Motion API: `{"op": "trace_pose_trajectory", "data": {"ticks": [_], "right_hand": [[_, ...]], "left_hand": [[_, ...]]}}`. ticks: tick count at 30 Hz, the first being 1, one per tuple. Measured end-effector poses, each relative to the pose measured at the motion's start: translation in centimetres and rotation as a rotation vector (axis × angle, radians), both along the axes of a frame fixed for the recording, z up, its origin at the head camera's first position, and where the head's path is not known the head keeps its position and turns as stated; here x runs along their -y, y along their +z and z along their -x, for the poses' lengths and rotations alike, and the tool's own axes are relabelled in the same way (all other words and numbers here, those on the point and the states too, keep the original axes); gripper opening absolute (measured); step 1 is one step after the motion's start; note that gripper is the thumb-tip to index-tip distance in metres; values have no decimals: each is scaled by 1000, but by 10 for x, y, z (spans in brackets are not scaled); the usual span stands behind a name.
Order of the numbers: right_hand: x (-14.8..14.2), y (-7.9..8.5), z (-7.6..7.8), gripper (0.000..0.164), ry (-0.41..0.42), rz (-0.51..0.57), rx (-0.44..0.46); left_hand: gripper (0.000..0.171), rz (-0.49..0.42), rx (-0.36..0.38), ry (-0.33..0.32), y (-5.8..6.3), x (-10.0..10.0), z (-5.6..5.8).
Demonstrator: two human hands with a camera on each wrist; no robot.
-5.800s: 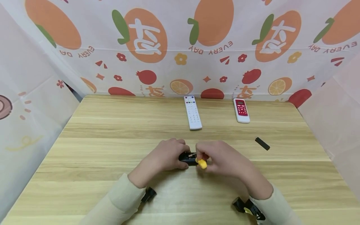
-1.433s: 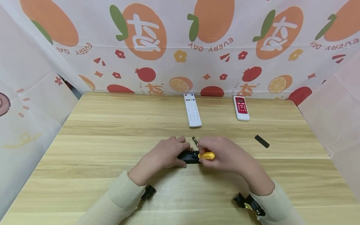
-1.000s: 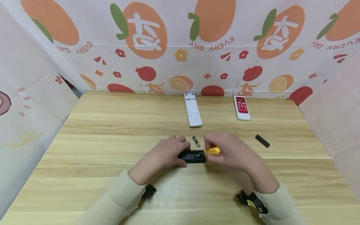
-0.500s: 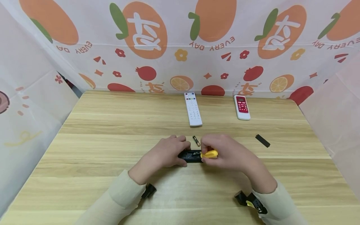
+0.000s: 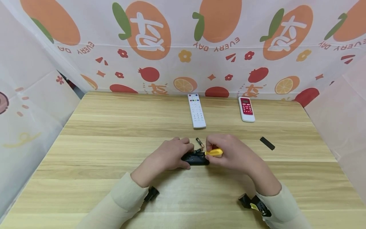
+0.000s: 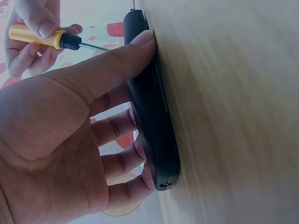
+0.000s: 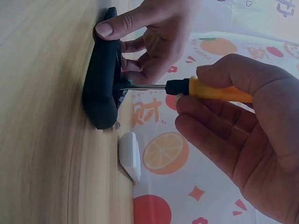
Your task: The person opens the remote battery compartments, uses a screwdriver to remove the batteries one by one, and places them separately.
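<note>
The black remote (image 5: 197,161) lies on the tabletop (image 5: 120,127) between the hands, long axis running nine to three o'clock; the left hand (image 5: 171,156), nearer, grips its nine-o'clock end, while the right hand (image 5: 230,152) at three pinches a yellow screwdriver (image 5: 215,152) reaching its upper side. A battery (image 5: 199,142) lies near, towards twelve. The screwdriver's tip is hard to make out; the remote's gripped end is partly hidden.

Black remote (image 6: 152,112), matt smooth plastic; screwdriver (image 7: 178,87), yellow plastic handle (image 7: 219,92), shiny metal shaft (image 7: 148,87); tabletop (image 5: 114,127), smooth wood grain; sleeves (image 5: 120,200), matt cloth.
</note>
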State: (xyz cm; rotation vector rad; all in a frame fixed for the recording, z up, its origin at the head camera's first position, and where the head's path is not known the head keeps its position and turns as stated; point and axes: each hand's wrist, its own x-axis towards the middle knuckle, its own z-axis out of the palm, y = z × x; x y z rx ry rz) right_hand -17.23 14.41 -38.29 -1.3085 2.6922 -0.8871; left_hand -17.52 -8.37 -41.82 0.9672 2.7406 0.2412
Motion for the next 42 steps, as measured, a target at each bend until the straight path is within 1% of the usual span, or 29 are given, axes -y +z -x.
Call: {"op": "trace_pose_trajectory", "data": {"ticks": [9, 14, 18, 23, 26, 28, 30, 33, 35, 37, 40, 42], "right_hand": [[-7, 1, -1, 19, -14, 6, 3], [-14, 5, -1, 20, -42, 3, 10], [-20, 10, 1, 22, -80, 40, 25], [-26, 13, 8, 28, -172, 130, 25], [-30, 14, 12, 32, -257, 198, 22], [-34, 14, 15, 33, -317, 254, 33], [-39, 14, 16, 33, -379, 304, 47], [-46, 17, 17, 33, -448, 363, 56], [-47, 22, 16, 36, -480, 398, 67], [-47, 28, 13, 41, -494, 448, 89], [-46, 38, 8, 46, -506, 510, 110], [-46, 41, 5, 44, -510, 534, 104]], "left_hand": [[42, -17, 1, -5, 1, -6, -2], [43, -12, 2, -12, 0, -8, -1], [43, 1, -22, -28, -1, -8, 1], [43, -2, -44, -50, 0, -1, 1], [44, -12, -52, -48, 3, 8, 0], [46, -25, -73, -45, 7, 15, 2], [51, -39, -108, -40, 11, 22, 6], [63, -53, -175, -40, 17, 33, 14], [72, -41, -241, -46, 20, 40, 20], [76, -28, -316, -52, 21, 46, 28], [72, -22, -424, -56, 20, 54, 41], [66, -33, -459, -51, 19, 58, 50]]}}
